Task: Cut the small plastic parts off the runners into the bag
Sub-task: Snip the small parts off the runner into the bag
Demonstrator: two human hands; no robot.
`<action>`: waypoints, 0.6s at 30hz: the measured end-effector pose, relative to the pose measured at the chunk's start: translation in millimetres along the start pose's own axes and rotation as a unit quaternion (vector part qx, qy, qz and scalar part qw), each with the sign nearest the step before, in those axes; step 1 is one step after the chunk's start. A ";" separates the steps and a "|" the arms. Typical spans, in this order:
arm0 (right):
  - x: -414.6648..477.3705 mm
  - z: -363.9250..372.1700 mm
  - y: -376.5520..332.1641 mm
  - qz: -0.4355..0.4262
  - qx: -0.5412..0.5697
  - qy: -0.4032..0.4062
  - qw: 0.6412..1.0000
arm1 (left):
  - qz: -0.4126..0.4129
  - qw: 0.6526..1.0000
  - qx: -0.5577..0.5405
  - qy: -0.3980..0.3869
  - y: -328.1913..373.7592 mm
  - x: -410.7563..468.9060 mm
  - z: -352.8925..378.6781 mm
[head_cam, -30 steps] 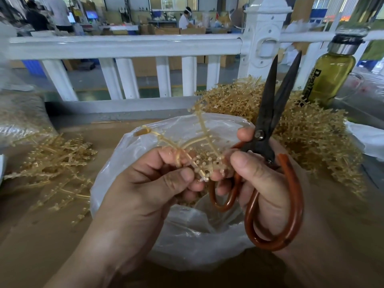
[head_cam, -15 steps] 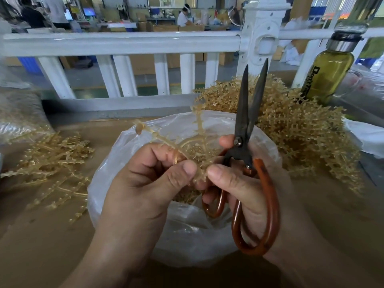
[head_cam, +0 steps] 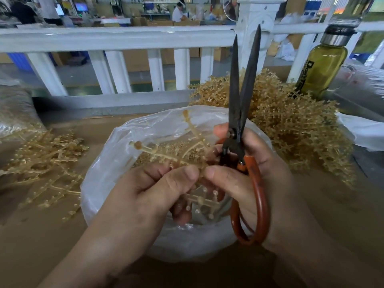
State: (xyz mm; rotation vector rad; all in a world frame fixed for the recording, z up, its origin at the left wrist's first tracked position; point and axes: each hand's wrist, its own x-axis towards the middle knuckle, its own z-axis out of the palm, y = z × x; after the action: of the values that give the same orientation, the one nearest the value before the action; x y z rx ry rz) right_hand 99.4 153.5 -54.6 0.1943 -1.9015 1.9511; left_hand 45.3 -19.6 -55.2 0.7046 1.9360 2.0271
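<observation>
over the bag (head_cam: 104, 183) the left hand (head_cam: 149, 194) pinches the runner (head_cam: 187, 150) in curled fingers (head_cam: 178, 179), while the right hand (head_cam: 259, 177), gripping the scissors (head_cam: 239, 121), has swung their near-closed blades upright, so no cut is under way.

- The runner (head_cam: 196, 135): the stretch inside the pinch of the left hand (head_cam: 149, 194) is covered by thumb and fingers.
- The scissors (head_cam: 239, 96): the inner handle loop is largely masked by the right hand (head_cam: 264, 177); which fingers pass through it cannot be told.
- The bag (head_cam: 112, 154): its near wall, below the grip, is hidden behind both wrists.
- The loose parts (head_cam: 151, 155) behind the grip: too small to count.
- The bottle (head_cam: 324, 67), far right of the grip: cap blurred.
- The pile (head_cam: 45, 156) left of the grip: blurred.
</observation>
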 end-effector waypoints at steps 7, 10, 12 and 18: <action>3.8 -4.4 11.3 0.007 0.135 -0.028 0.990 | -0.017 0.990 -0.142 -0.020 2.9 4.2 0.8; 5.1 -2.2 13.5 0.009 0.155 -0.015 0.988 | -0.028 0.984 -0.173 -0.010 5.4 3.4 5.1; 5.2 0.6 14.2 0.015 0.156 -0.006 0.988 | -0.037 0.981 -0.191 0.001 6.8 2.6 7.3; 3.8 3.1 10.2 0.021 0.147 0.000 0.989 | -0.021 0.980 -0.193 0.040 8.1 3.0 9.6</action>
State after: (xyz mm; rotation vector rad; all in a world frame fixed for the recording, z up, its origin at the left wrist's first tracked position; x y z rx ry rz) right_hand 91.6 151.4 -62.4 0.2386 -1.6202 2.2547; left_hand 48.8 -10.4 -46.7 0.4879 1.5092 2.3382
